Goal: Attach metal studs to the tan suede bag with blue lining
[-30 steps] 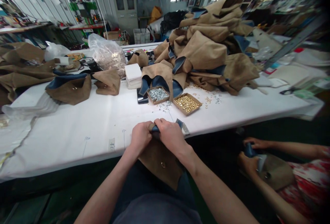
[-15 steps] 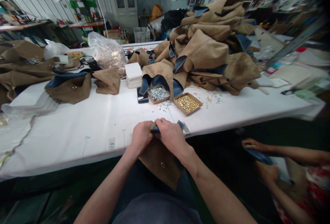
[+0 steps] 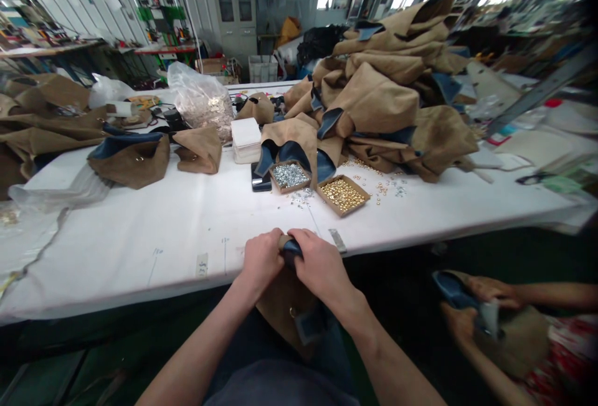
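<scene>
My left hand [image 3: 261, 261] and my right hand [image 3: 321, 269] both grip the top edge of a tan suede bag piece [image 3: 284, 306] with blue lining, held at the near edge of the white table [image 3: 154, 219]. The piece hangs down over my lap, with a small metal fitting showing on its front. Beyond my hands sit a small tray of silver rivets [image 3: 288, 175] and a small tray of gold rivets [image 3: 343, 195], with loose rivets scattered around them.
A big heap of tan and blue bag pieces [image 3: 378, 94] fills the far right of the table. More tan pieces [image 3: 133, 160] lie at left, near a clear plastic bag [image 3: 200, 101], white stacked sheets [image 3: 246, 139] and a dark phone [image 3: 260, 179]. A co-worker's hands [image 3: 471, 306] hold a similar piece at lower right.
My hands have drawn slightly toward me and lower, the piece's blue flap now folded down under my right hand. The co-worker's hands have shifted with their own piece.
</scene>
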`<state>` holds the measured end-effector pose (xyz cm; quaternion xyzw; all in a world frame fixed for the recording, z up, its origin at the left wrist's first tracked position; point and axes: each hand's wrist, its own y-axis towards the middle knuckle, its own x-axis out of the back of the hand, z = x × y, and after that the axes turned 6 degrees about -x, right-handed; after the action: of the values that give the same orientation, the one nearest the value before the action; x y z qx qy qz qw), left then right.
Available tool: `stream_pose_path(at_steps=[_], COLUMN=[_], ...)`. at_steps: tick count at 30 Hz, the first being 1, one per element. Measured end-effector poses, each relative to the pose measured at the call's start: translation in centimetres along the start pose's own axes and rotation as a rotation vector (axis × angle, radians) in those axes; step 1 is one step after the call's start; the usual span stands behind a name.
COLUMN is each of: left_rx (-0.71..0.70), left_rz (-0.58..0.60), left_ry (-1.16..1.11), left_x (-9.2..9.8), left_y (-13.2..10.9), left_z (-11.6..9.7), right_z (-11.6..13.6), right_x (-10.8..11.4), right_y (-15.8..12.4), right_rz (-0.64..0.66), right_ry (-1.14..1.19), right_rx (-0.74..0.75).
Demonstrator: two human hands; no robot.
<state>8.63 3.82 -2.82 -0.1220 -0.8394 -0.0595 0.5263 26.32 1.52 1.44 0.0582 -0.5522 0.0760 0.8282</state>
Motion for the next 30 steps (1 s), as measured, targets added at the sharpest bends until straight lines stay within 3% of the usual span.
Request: stream_pose_path(at_steps=[4,8,11,14,15,16,17,18,19,20,22,25,30], left_rx=[-0.036,-0.083,-0.198,-0.377,-0.431,-0.478,-0.515,-0.541,-0.560,-0.568,-0.557,-0.496,-0.421], left_rz=[0.038,0.043,0.010,-0.057,-0.083,-0.109,-0.136,-0.163,-0.186,-0.204,-0.226,-0.244,-0.301], left_ry=[0.072,0.141,0.262,0.382,0.416,0.443,0.460,0.468,0.468,0.462,0.436,0.374,0.297], left_x=[1.2,3.8,5.7,6.0,5.6,5.1,4.3,3.4,2.4,1.2,-1.2,-4.6,-8.0], left_y=[-0.4,-0.8,-1.1,-1.5,-1.7,-1.9,-2.1,-2.3,-2.5,-2.7,-2.9,-3.0,-3.0], left_z=[-0.8,-2.2,-3.1,-3.5,-3.5,-3.6,-3.7,-3.9,-4.0,-4.2,-4.5,-4.4,-3.8], right_z=[0.9,1.7,0.9,-2.7,-4.6,-6.7,-8.9,-11.2,-13.4,-15.3,-18.3,-20.6,-21.7], right_x=[0.2,0.7,1.8,3.9,4.7,5.4,5.9,6.2,6.3,6.2,5.5,4.0,2.3], right_y=[-1.7,-3.8,-4.9,-4.0,-2.9,-1.4,0.3,2.3,4.4,6.5,10.1,13.7,15.9], right_rz=[0.009,0.042,0.028,0.206,0.263,0.240,0.114,-0.098,-0.276,-0.353,-0.229,-0.084,-0.085], right_ry=[-0.135,-0.150,0.019,0.353,0.465,0.550,0.558,0.447,0.246,0.024,-0.241,-0.323,-0.311], right_rx=[-0.089,-0.143,-0.092,0.071,0.099,0.066,-0.018,-0.123,-0.210,-0.305,-0.393,-0.398,-0.448])
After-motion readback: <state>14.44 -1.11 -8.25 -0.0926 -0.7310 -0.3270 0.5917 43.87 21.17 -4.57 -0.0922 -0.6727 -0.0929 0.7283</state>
